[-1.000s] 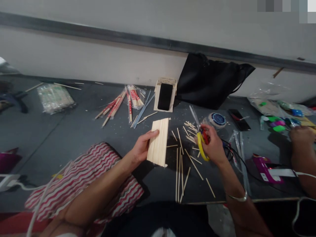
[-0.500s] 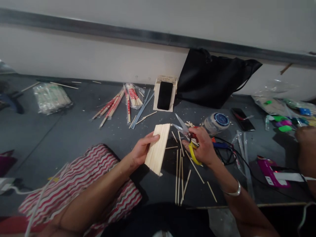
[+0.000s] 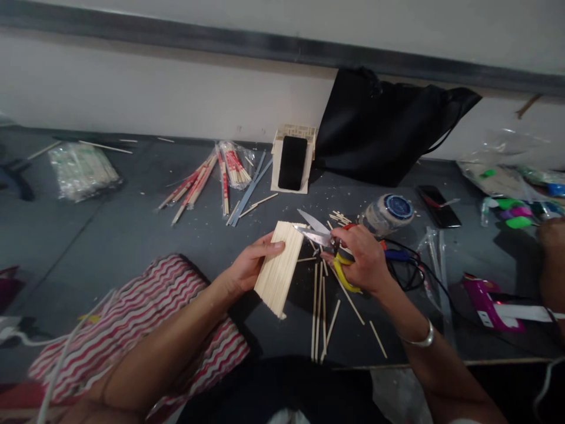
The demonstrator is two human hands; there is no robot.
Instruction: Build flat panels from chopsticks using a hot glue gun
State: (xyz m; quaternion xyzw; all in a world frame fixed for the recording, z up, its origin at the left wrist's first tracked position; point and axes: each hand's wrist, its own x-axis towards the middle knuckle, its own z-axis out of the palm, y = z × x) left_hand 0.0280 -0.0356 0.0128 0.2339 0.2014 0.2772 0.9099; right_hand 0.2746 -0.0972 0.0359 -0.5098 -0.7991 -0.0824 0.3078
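My left hand (image 3: 255,259) grips a flat panel of pale wooden sticks (image 3: 282,268) joined side by side, thumb on its face. The panel is tilted, with a small uneven bit at its lower corner. My right hand (image 3: 364,259) is closed around scissors (image 3: 318,234) with yellow and red handles. Their blades are parted, and the lower blade lies at the panel's upper right corner. Below the hands, several loose thin sticks (image 3: 318,312) lie on the dark table. More short stick pieces (image 3: 339,218) are heaped beyond my right hand.
Behind stand a phone (image 3: 292,162) on a stick-built stand, a black bag (image 3: 388,129) and a blue-lidded jar (image 3: 388,213). Packets of sticks (image 3: 83,168) lie left, near a striped cloth (image 3: 150,330). Cables, a purple device (image 3: 492,303) and another person's hand (image 3: 551,235) are right.
The scissors have moved left, bringing a blade from just beside the panel onto its upper corner. The panel has shifted slightly left. The whole view has also shifted a little.
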